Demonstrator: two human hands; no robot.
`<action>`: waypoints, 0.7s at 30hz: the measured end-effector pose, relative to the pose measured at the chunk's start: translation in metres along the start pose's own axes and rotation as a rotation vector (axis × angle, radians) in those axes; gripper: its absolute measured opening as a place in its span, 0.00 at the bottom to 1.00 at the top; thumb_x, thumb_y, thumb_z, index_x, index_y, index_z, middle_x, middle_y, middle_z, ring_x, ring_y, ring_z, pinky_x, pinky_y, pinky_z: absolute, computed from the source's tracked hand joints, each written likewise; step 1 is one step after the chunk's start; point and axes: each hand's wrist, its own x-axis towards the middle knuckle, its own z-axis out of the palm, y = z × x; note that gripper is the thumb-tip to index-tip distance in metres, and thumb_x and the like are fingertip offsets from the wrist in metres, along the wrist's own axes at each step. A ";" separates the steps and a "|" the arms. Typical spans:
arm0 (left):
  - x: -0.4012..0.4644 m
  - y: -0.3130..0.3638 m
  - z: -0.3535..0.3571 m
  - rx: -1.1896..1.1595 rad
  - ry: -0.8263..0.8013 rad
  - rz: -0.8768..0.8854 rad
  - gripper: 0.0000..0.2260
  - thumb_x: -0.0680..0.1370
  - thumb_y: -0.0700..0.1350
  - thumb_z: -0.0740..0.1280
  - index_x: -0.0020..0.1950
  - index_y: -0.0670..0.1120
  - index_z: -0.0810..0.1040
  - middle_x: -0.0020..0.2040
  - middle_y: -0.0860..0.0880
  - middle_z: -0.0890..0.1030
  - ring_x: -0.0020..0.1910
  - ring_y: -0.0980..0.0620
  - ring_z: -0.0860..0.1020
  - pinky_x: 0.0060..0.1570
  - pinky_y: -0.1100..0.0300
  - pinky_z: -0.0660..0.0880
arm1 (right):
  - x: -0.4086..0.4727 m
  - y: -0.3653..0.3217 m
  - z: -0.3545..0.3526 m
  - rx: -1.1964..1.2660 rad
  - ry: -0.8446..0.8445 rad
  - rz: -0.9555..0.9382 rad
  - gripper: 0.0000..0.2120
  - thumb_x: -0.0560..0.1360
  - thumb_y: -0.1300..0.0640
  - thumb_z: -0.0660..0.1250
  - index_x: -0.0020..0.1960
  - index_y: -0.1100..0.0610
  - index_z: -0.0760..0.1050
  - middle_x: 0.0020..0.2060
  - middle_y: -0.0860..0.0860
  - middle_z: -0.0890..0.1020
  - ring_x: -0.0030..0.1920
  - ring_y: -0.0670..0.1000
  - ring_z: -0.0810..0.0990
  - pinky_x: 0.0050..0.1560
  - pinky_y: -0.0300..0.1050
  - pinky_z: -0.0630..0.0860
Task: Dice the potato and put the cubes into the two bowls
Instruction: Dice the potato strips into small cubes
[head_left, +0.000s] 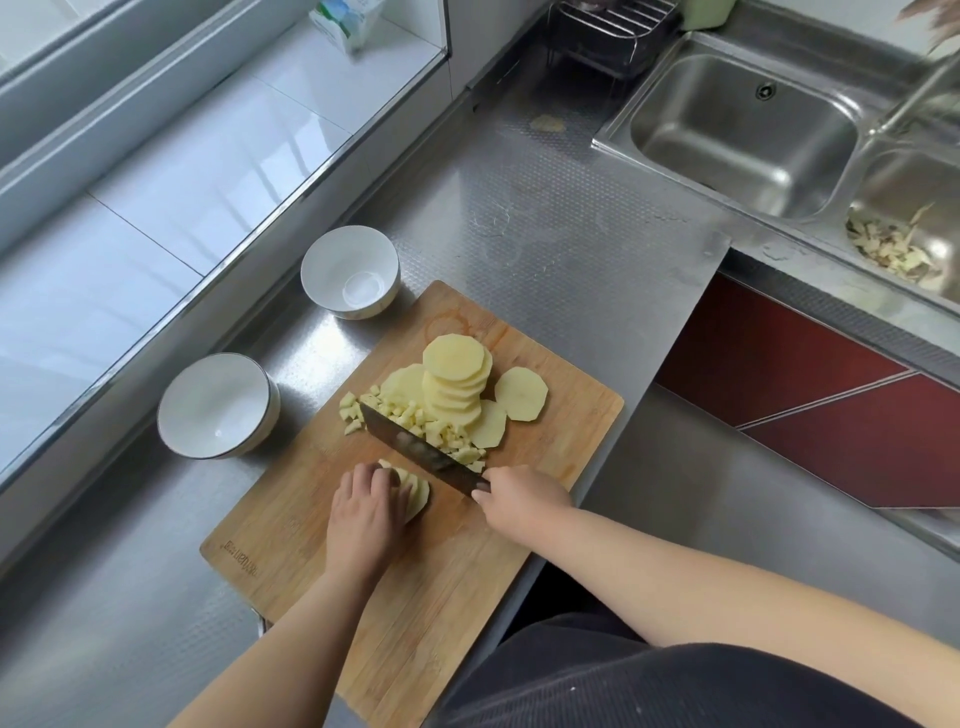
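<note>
Below frame centre, my left hand (366, 506) curls its fingers over pale stacked potato slices (413, 491); my right hand (514, 499) grips the steel cleaver (423, 452) just right of them, blade running toward upper left.

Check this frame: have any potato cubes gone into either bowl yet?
No: both white bowls look empty, and the cubes lie on the cutting board.

Two bowls (350, 271) left of the board (467, 571) — sink (737, 130) behind-right

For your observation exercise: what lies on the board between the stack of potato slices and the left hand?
In the head view, the cleaver blade and a heap of potato cubes lie between the stack of potato slices and the left hand.
</note>
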 end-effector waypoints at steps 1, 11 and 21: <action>-0.001 0.000 -0.001 -0.023 0.007 -0.011 0.19 0.78 0.55 0.54 0.47 0.42 0.76 0.48 0.42 0.76 0.45 0.43 0.73 0.43 0.51 0.75 | -0.004 -0.001 0.000 -0.017 0.017 -0.024 0.16 0.82 0.47 0.56 0.61 0.54 0.75 0.53 0.53 0.81 0.52 0.57 0.79 0.47 0.49 0.76; -0.008 -0.013 0.007 0.099 -0.025 0.072 0.15 0.68 0.44 0.75 0.50 0.38 0.78 0.47 0.40 0.78 0.45 0.43 0.71 0.42 0.50 0.77 | -0.025 -0.029 0.001 -0.252 0.082 -0.169 0.11 0.82 0.56 0.56 0.59 0.59 0.73 0.52 0.58 0.80 0.50 0.60 0.78 0.37 0.46 0.66; -0.007 -0.013 0.002 0.095 0.008 0.152 0.23 0.62 0.42 0.81 0.53 0.36 0.79 0.49 0.38 0.80 0.46 0.40 0.76 0.44 0.50 0.79 | -0.026 -0.032 0.002 -0.284 0.082 -0.151 0.11 0.82 0.57 0.57 0.60 0.59 0.72 0.52 0.57 0.79 0.50 0.59 0.78 0.31 0.43 0.63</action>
